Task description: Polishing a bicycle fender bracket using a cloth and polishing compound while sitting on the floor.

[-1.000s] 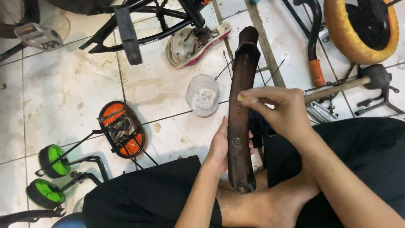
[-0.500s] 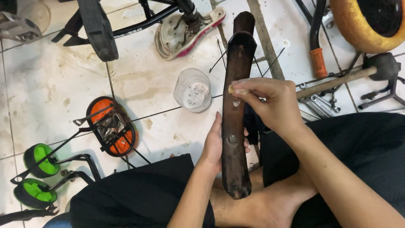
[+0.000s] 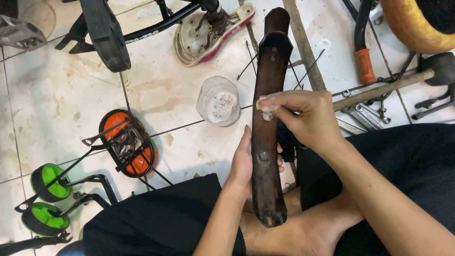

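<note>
I sit on a tiled floor with a long, curved, dark rusty metal fender standing upright over my foot. My left hand grips its lower half from behind. My right hand pinches a small pale scrap, cloth or abrasive, flat against the fender's front face at mid-height. A clear plastic cup with whitish residue stands on the tiles just left of the fender.
An orange basket-like part and two green training wheels lie at left. A black bicycle frame, a worn shoe sole, wrenches, a hammer and a yellow-rimmed tyre lie beyond.
My right hand has slid a short way down the fender with the scrap. My view has shifted slightly; the left hand keeps its grip.
</note>
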